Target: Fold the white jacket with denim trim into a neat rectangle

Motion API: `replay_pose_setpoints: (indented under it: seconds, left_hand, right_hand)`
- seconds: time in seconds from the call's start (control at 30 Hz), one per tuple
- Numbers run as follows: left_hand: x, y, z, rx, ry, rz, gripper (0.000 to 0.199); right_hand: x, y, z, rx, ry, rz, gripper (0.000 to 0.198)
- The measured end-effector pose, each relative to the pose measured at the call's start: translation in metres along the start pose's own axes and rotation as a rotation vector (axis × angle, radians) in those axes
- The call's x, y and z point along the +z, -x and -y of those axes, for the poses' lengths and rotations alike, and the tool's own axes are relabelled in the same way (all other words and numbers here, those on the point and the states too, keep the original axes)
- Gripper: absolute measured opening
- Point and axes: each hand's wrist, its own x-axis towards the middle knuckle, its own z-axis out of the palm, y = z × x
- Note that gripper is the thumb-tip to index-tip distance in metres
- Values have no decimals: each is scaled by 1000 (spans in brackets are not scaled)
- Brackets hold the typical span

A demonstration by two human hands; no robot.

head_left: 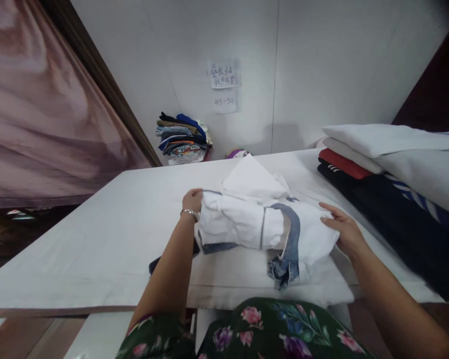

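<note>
A white garment with blue denim trim (239, 219) lies partly folded across the table in front of me. Its left edge is gripped in my left hand (193, 202), which wears a silver bracelet. At the other end, my right hand (342, 228) has the white cloth between thumb and fingers. A curved denim band crosses the garment right of its middle, and a crumpled denim piece hangs at the near side. Behind it, white cloth (252, 177) is spread in a point; I cannot tell whether it belongs to the same garment.
The white-covered table (97, 239) has its near edge close to my body. Folded clothes (359, 164) are stacked high on the right. Another clothes pile (183, 139) stands by the wall. A dark flat object (154, 265) lies partly beneath my left forearm. A pink curtain (48, 99) hangs left.
</note>
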Motion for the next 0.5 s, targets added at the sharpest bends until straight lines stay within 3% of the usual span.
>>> replay_pose_setpoints:
  seconds: [0.07,0.13,0.27,0.37,0.43,0.5]
  left_hand:
    - [3,8,13,4,-171,162,20]
    - [5,15,10,104,-296,207,27]
    - [18,35,-42,524,-549,218,57]
    - [44,55,-87,751,-674,396,78]
    - [64,62,-104,800,-755,513,92]
    - [81,62,-110,711,-780,597,99]
  right_hand:
    - [-3,6,-6,118,15,87,76]
    - [-4,13,-12,192,3,126,73]
    - [3,21,-18,235,-53,102,66]
    - [10,22,-18,261,-11,139,74]
    - [12,21,-20,225,49,147,73]
    - [10,21,-24,151,104,136,66]
